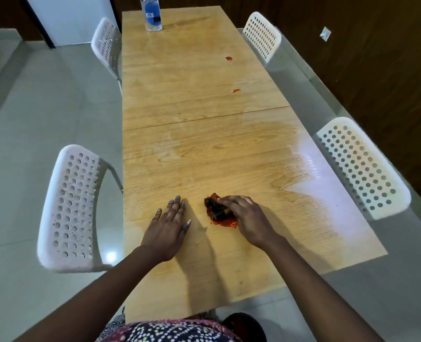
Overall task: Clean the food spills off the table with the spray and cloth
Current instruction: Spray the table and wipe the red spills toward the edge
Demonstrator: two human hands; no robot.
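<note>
A person stands at the near end of a long wooden table (204, 99), the right hand (246, 215) curled over a bunched dark cloth (215, 209) stained red-orange and pressed to the tabletop. The left hand (171, 222) lies flat beside it, fingers straight and spread, holding nothing. Two red spills (one (229, 59) farther off, one (236, 90) nearer) sit well apart from the cloth toward the right side of the table. A clear bottle (151, 14) with a blue label stands at the far end. Wet streaks shine near the right edge. Four white perforated chairs (71, 208) flank the table.
</note>
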